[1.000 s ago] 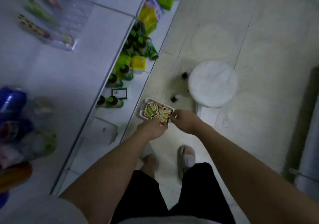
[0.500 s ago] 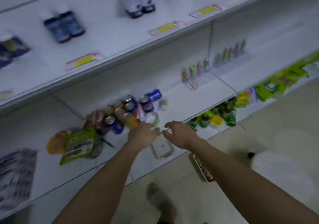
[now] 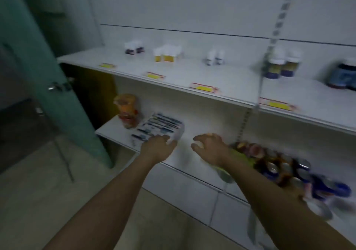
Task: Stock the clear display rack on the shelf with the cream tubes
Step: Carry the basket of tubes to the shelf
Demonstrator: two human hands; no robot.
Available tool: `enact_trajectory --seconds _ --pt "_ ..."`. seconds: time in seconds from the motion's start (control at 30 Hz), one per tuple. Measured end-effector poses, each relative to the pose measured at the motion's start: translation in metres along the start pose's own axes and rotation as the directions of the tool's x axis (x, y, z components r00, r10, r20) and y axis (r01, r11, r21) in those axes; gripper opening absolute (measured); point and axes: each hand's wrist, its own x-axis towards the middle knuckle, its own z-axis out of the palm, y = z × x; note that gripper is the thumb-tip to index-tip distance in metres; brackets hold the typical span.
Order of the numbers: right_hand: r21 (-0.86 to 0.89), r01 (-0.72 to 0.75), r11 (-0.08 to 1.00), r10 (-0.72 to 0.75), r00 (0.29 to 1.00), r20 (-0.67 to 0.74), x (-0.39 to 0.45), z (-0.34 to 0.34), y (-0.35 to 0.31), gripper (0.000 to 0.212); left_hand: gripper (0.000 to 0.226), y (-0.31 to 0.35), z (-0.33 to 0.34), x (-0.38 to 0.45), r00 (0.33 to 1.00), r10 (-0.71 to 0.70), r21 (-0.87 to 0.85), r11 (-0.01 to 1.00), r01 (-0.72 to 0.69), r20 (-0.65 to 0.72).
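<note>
— Hands first: where do we see them?

— Both reach over the lower shelf (image 3: pixel 192 159). Our left hand (image 3: pixel 157 146) rests against the near corner of a clear display rack (image 3: pixel 159 129), fingers curled at its edge; motion blur means we cannot tell if it truly grips. Our right hand (image 3: pixel 209 146) hovers at three o'clock from the rack, fingers loosely curled, holding nothing.

— And the cream tubes?

— Blue-and-white tubes (image 3: pixel 158 123) lie in rows inside the rack. An orange packet (image 3: pixel 127 110) stands at ten o'clock from it; cans (image 3: pixel 285 170) crowd the shelf at four o'clock. Small bottles (image 3: pixel 167 54) line the upper shelf (image 3: pixel 231 76).
</note>
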Motion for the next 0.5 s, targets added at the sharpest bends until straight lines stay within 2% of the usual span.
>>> enact_trajectory --seconds 0.13,0.23,0.4,0.5 --pt "0.078 0.173 0.982 -0.178 0.982 0.065 0.096 0.038 -0.134 0.050 0.059 -0.135 -0.067 -0.007 0.980 -0.188 -0.040 0.982 0.186 -0.066" --pt "0.099 0.324 0.941 -0.333 0.937 0.107 0.152 0.059 -0.251 0.055 0.057 -0.226 -0.130 -0.018 0.929 -0.315 -0.047 0.949 0.312 -0.194" --pt "0.026 0.579 0.815 -0.574 0.801 0.173 0.224 0.072 -0.436 0.042 0.059 -0.362 -0.234 -0.053 0.789 -0.497 -0.068 0.858 0.509 -0.362" --pt "-0.022 0.696 0.718 -0.682 0.709 0.179 0.254 0.085 -0.533 0.042 0.066 -0.440 -0.275 -0.079 0.676 -0.627 -0.138 0.765 0.630 -0.387"
